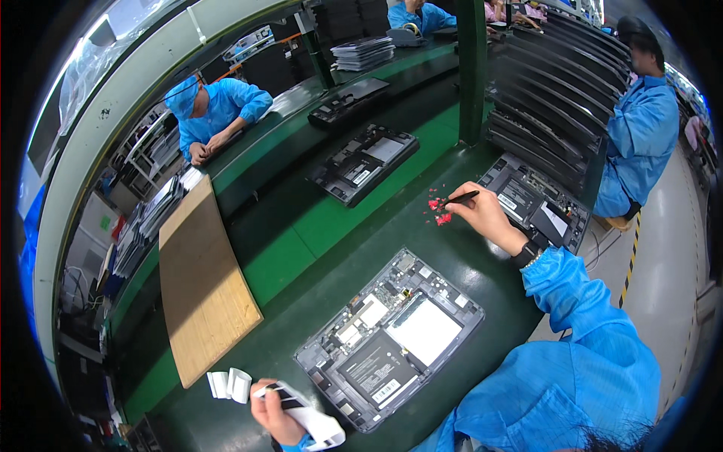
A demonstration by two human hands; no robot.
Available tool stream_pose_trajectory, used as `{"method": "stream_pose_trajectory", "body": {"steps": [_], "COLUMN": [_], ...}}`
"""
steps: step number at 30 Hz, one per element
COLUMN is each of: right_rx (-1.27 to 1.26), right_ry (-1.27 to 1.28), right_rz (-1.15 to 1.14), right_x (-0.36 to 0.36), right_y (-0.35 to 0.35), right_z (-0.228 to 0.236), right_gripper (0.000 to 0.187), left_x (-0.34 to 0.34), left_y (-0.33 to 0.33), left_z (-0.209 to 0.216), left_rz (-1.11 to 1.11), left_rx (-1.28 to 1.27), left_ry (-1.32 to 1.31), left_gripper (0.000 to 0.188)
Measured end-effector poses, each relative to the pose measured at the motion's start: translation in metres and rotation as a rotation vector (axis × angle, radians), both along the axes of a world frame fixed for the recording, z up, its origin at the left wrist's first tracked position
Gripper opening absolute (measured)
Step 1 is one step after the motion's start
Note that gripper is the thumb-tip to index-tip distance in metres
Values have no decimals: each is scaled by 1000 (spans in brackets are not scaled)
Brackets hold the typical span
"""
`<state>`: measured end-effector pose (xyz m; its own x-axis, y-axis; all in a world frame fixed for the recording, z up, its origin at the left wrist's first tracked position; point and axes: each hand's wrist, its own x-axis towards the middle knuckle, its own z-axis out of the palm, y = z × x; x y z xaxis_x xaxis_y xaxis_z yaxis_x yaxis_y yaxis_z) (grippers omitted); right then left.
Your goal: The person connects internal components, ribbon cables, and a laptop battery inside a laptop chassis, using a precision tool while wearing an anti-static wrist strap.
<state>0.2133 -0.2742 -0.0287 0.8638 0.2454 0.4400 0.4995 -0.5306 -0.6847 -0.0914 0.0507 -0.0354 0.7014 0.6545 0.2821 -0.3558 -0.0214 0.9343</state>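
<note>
In my right hand (486, 218), black tweezers (461, 198) are pinched, with their tip by a small scatter of red bits (443, 219) on the green bench. My left hand (277, 418), low in the picture, grips a white sheet (320, 426) with a dark part by the fingers; what it is exactly I cannot make out. Curled white pieces (230, 385) lie just beside that hand. Between my hands rests an opened laptop base (388, 339), its circuit board, black battery (379, 368) and a bright silvery-white plate (424, 331) exposed.
Another opened laptop base (520, 197) lies beyond my right wrist, below a stack of dark panels (557, 90). A third base (365, 162) sits on the green belt. A wooden board (202, 286) stretches along the left, and a green post (471, 75) rises ahead. Co-workers in blue (226, 105) are nearby.
</note>
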Motion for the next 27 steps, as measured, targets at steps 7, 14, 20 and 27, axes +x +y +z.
{"method": "stream_pose_trajectory", "body": {"steps": [7, 14, 20, 27], "right_rx": [413, -373, -189, 130], "right_ry": [277, 541, 749, 1009], "right_rz": [197, 447, 425, 698], "right_x": [-39, -122, -129, -16], "right_y": [-16, -13, 12, 167], "right_z": [-7, 19, 90, 76], "right_gripper": [25, 39, 33, 28], "left_x": [-50, -50, -54, -44], "left_y": [-39, -85, -62, -9], "left_z": [-1, 11, -9, 48], "left_rz": [-44, -267, -307, 75], "left_rx": [-25, -36, 190, -65], "left_ry": [282, 564, 522, -150], "left_gripper": [20, 5, 3, 9]}}
